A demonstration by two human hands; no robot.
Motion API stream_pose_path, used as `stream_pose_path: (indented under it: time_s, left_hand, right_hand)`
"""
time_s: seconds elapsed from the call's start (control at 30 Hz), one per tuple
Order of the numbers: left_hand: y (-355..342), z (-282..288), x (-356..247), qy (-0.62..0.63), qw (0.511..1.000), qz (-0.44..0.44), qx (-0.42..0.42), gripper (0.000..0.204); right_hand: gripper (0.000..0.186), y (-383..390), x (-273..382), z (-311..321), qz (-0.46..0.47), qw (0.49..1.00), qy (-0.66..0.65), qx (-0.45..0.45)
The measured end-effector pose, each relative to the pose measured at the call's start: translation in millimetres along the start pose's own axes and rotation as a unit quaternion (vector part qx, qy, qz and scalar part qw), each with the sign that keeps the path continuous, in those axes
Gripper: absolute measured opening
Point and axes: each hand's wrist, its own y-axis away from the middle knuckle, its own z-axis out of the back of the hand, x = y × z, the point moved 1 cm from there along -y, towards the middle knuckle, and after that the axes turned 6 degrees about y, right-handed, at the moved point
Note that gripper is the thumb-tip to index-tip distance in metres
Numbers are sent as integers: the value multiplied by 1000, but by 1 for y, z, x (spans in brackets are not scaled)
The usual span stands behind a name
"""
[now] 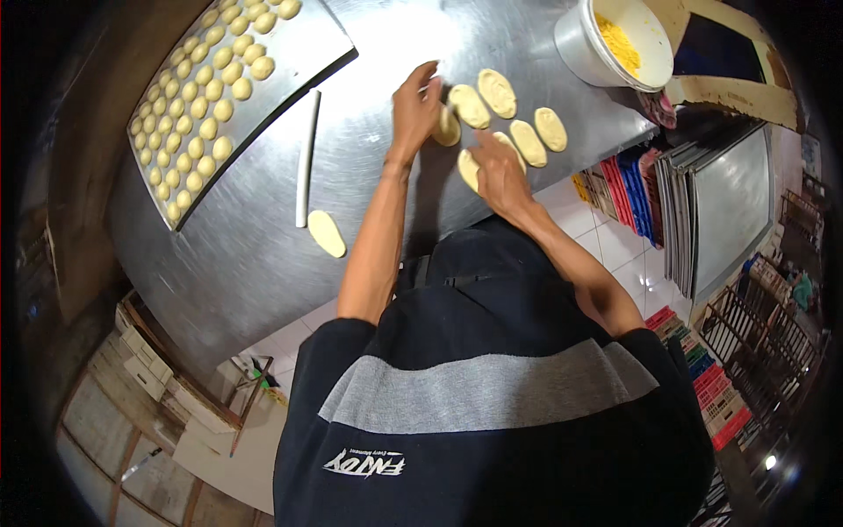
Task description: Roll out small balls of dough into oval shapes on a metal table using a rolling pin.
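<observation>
Left hand (418,107), loosely open, is reaching beside, and right hand (502,174), grip unclear, over flat dough pieces (469,107) left of the bucket (580,54).

Black short-sleeved shirt (544,470), grey band (492,395), white lettering (364,464) below.

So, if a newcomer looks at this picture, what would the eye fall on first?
Probably the many pale dough balls, set out on the tray at the upper left. Then the left hand and right hand, among flattened dough ovals on the metal table, above the picture's centre. The white bucket with yellow crumbs stands out too, at the upper right.
</observation>
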Motion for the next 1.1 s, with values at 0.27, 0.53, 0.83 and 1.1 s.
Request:
stream_pose_path:
  time_s: [0.27, 0.53, 0.83, 1.1]
  left_hand:
    - [210, 243, 12, 86, 922, 248, -284, 24]
    - [311, 327, 10, 58, 850, 288, -437, 24]
    - [203, 223, 1, 95, 916, 241, -308, 26]
    - [80, 70, -2, 54, 980, 159, -104, 22]
  right_hand:
    - [36, -5, 148, -115, 172, 933, -166, 268]
    - [19, -7, 222, -185, 181, 910, -112, 356]
    - [16, -37, 125, -17, 93, 965, -246, 22]
    - [31, -58, -45, 83, -17, 998, -48, 22]
